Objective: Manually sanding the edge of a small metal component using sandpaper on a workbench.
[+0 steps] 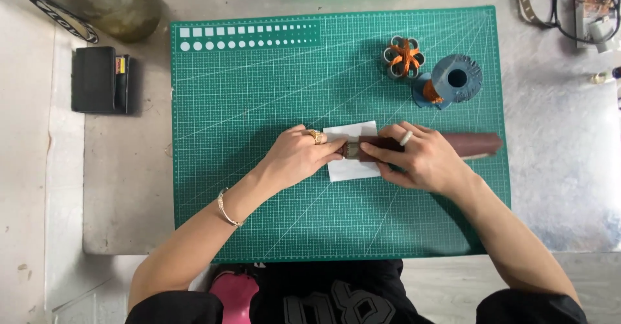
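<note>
Holding: both hands meet in the middle of the green mat (259, 104), on a brown strip and a small white paper.
Left hand: the left hand (297, 156) comes in from the near left. Its fingers are curled in close and pinch the left end of the strip. A gold ring sits on one finger and a thin bracelet (226, 211) is on the wrist.
Right hand: the right hand (420, 159) lies flat over the strip. Its fingers (378, 149) are close together and press down on it. A pale ring is on one finger.
Strip: the strip (475, 144) is long and dark brown. It lies left to right across the mat, and its right end sticks out past the right hand.
Paper: the paper (352, 167) lies on the mat under the strip, between the two hands.
Far right of mat: a round orange and grey flower shape (404, 57) sits next to a blue spool (453, 78).
Left of mat: a black wallet (100, 79) lies on the table (123, 188).
</note>
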